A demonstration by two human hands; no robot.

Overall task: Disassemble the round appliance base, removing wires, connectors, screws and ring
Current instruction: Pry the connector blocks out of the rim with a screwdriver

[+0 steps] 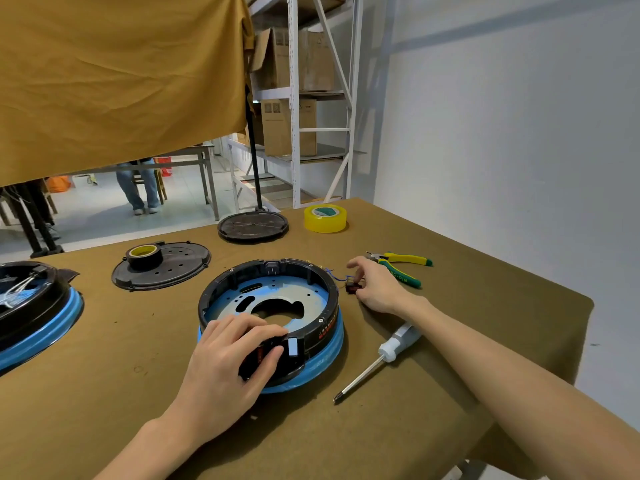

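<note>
The round appliance base [313, 282], a black ring over a blue-wrapped rim with a grey metal plate inside, lies in the middle of the brown table. My left hand [228, 355] grips its near edge, fingers curled over the rim by a black and red connector block [258, 355]. To the right of the base, my right hand [375, 284] pinches a small dark red part [352, 289] with a blue wire [334, 274] running back toward the ring. The part lies on or just above the table.
A white-handled screwdriver [384, 355] lies right of the base. Green-yellow pliers [403, 265] lie beyond my right hand. A yellow tape roll [325, 218], two black covers [180, 268] [252, 226] and a second base [34, 306] sit at the back and left. The table edge runs along the right.
</note>
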